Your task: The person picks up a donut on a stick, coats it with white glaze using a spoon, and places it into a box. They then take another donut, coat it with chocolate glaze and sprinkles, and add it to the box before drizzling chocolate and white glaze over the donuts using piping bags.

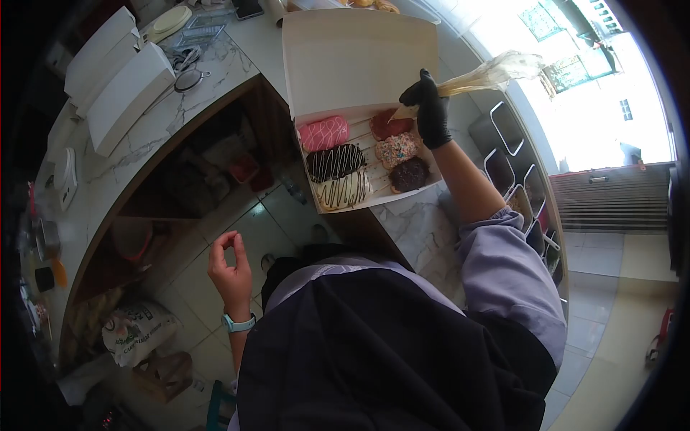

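Note:
My right hand [429, 113], in a black glove, is wrapped round a clear piping bag [489, 73] of pale filling. Its tip points down over a red-glazed doughnut [391, 125] in an open white box [359, 65]. Beside that lie a sprinkle-covered doughnut [397, 150] and a chocolate-topped one [410, 175]. The box's left column holds a pink doughnut with white lines [323, 133], a dark one with white zigzags [336, 164] and a white one with dark zigzags [343, 191]. Away from the box, my bare left hand [230, 271] makes a closed ring of thumb and finger, holding nothing.
White boxes [129, 97] and a small strainer [190, 80] sit on the marble counter [241, 54] at left. Metal containers [499, 172] line the right counter's far edge by the window. Below the left counter, a printed sack [140, 332] stands near the tiled floor [248, 219].

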A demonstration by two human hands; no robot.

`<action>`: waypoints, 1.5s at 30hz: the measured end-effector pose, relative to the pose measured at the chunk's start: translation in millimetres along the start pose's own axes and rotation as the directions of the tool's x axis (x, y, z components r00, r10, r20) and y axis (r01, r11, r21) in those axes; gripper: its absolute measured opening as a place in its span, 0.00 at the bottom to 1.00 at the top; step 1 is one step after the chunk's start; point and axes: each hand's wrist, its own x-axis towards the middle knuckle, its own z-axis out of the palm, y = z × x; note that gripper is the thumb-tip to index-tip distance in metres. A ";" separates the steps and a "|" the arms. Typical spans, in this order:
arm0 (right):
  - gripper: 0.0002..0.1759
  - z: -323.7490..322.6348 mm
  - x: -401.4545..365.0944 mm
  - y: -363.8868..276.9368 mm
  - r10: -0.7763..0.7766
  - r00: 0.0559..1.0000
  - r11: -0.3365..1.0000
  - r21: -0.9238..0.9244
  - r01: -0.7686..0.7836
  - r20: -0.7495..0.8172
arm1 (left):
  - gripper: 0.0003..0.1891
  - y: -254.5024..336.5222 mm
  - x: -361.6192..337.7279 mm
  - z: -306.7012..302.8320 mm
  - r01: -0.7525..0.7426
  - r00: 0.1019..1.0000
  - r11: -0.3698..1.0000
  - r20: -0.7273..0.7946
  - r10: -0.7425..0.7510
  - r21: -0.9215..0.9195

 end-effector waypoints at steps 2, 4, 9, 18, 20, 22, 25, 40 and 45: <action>0.22 7.0 -7.0 7.1 -0.003 1.000 1.000 -0.022 0.003 0.001 | 0.06 -0.5 0.5 1.9 0.006 1.000 1.000 0.005 -0.006 0.008; 0.22 9.4 -4.1 19.2 -0.002 1.000 1.000 0.006 0.002 0.027 | 0.06 -2.3 0.2 4.3 0.016 1.000 1.000 0.008 -0.016 0.023; 0.23 15.0 0.0 39.4 0.072 0.991 0.996 -0.063 -0.065 0.116 | 0.06 0.9 3.4 10.0 0.029 1.000 0.999 0.008 -0.030 0.022; 0.24 9.0 -0.5 36.3 0.116 0.984 0.978 -0.186 -0.090 0.132 | 0.07 -2.0 0.7 24.1 0.067 0.998 0.998 -0.018 -0.067 0.016; 0.25 8.3 -16.1 36.1 0.131 0.975 0.964 -0.251 -0.083 0.181 | 0.06 -2.7 1.4 25.8 0.076 0.997 0.997 -0.012 -0.075 0.025; 0.25 4.8 -0.8 36.8 0.099 0.981 0.978 -0.199 -0.065 0.165 | 0.06 -0.9 1.5 27.3 0.079 0.997 0.996 0.005 -0.080 0.040; 0.24 0.7 18.3 30.0 0.091 0.987 0.982 -0.178 -0.067 0.133 | 0.06 0.0 1.8 32.1 0.068 0.998 0.997 0.006 -0.069 0.035; 0.23 -16.8 -1.1 23.2 0.164 0.972 0.975 -0.179 -0.134 0.170 | 0.06 3.1 0.4 41.4 0.093 0.995 0.994 0.021 -0.094 0.049; 0.22 -21.0 15.7 20.2 0.101 0.990 0.978 -0.192 -0.081 0.099 | 0.06 2.8 0.3 44.8 0.082 0.995 0.995 0.050 -0.085 0.052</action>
